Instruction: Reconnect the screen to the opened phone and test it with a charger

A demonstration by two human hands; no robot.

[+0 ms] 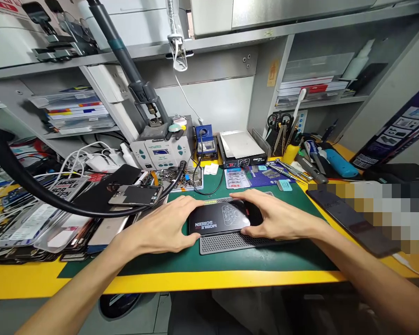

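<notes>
A flat black phone screen, its face printed "MOBILE SCREEN" with a white line drawing, lies between my two hands over a grey perforated pad. My left hand grips its left end, thumb at the near edge and fingers along the far edge. On the other end, my right hand pinches it between thumb and fingers, hiding part of that end. The pad rests on a green work mat; the screen partly covers it.
A black hose arches across the left side, near stacked phone parts. Behind stand a rework station and a heating plate. Tweezers and screwdrivers lie back right; a dark phone lies at right.
</notes>
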